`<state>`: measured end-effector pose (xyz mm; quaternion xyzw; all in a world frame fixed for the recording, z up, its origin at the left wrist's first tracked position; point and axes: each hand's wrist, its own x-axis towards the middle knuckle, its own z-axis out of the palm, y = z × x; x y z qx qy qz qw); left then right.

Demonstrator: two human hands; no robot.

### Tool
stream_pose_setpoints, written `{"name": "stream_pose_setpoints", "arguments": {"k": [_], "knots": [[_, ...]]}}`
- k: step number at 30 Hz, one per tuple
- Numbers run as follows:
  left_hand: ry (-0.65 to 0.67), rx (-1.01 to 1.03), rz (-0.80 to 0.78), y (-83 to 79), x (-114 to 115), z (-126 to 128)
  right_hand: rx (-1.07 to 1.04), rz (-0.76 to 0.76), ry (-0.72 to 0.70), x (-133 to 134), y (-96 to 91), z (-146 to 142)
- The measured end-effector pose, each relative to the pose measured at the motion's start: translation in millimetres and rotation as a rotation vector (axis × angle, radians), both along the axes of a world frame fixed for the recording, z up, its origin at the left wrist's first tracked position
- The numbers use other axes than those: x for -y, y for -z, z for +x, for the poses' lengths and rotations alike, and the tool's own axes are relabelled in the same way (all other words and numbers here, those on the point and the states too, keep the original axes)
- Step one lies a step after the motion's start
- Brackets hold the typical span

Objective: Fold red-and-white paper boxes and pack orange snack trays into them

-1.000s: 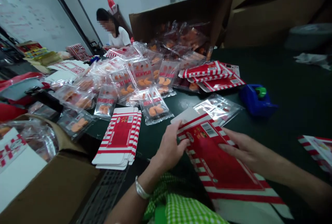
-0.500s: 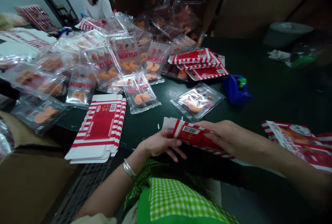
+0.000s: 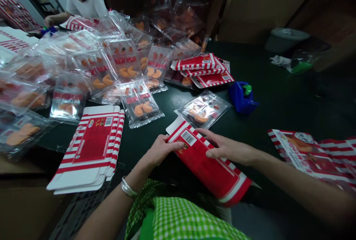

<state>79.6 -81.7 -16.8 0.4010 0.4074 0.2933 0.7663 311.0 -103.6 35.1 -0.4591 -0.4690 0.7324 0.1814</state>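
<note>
Both hands hold a red and white striped carton (image 3: 205,166), tilted with its barcode face up. My left hand (image 3: 161,151) grips its upper left end, thumb on top beside the barcode and fingers hidden beneath. My right hand (image 3: 225,147) clasps the far long edge, thumb on the red face. White flaps stick out at the carton's upper end. Just beyond lies a clear sealed packet (image 3: 204,108) with orange pieces inside. To the left rests a stack of flat cartons (image 3: 93,140) with the same stripes.
A heap of clear packets (image 3: 122,62) covers the table's far left. Several striped cartons (image 3: 205,69) lie behind a blue tape dispenser (image 3: 241,97). More printed cartons (image 3: 308,151) are at right, a grey bin (image 3: 285,40) farther back. A person (image 3: 86,3) in white sits across.
The carton has turned so that its broad red face now shows, its lower end nearer my body. My left thumb has come onto its top. The whole view has shifted to the right.
</note>
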Motion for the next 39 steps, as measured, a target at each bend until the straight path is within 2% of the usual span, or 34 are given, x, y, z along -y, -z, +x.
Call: {"name": "stream_pose_setpoints", "arguments": {"k": [2, 4, 7, 9, 10, 12, 14, 18, 21, 23, 26, 30, 34, 36, 39], "knots": [[-0.035, -0.013, 0.010, 0.7, -7, 2, 0.004, -0.054, 0.090, -1, 11.2, -1], [-0.122, -0.064, 0.120, -1.8, -13, 3, -0.019, -0.077, 0.165, -2, 15.1, 0], [-0.408, -0.121, 0.331, -6.3, -14, 0, -0.153, -0.092, 0.265, 0, 14.9, 4], [-0.536, -0.056, 0.255, -5.9, -5, 0, -0.207, -0.060, 0.350, 2, 16.3, 6], [-0.505, 0.016, 0.152, -4.6, 2, 2, -0.215, -0.039, 0.395, 4, 18.1, 6], [-0.298, 0.196, -0.043, -1.0, 16, 10, -0.230, -0.018, 0.448, 7, 22.7, 5], [-0.138, 0.295, -0.096, 1.3, 25, 20, -0.256, -0.029, 0.448, 10, 26.0, 1], [-0.197, 0.164, -0.026, -1.8, 28, 26, -0.331, -0.101, 0.385, 16, 22.9, -5], [-0.175, 0.082, 0.049, -6.9, 26, 21, -0.401, -0.140, 0.463, 17, 20.5, -2], [-0.142, 0.027, 0.113, -10.6, 27, 18, -0.465, -0.133, 0.495, 14, 22.0, 1], [-0.092, -0.033, 0.160, -16.9, 28, 16, -0.547, -0.060, 0.465, 7, 24.3, 5], [-0.029, 0.009, 0.143, -29.3, 25, 16, -0.629, 0.014, 0.457, 1, 18.6, 9], [0.055, 0.099, 0.122, -40.3, 20, 11, -0.603, 0.027, 0.577, 6, 14.7, 8], [0.085, 0.062, 0.122, -38.3, 19, 5, -0.580, 0.002, 0.636, 13, 20.2, 1], [0.082, -0.077, 0.144, -25.8, 17, 0, -0.587, -0.060, 0.667, 28, 35.4, -13]]}}
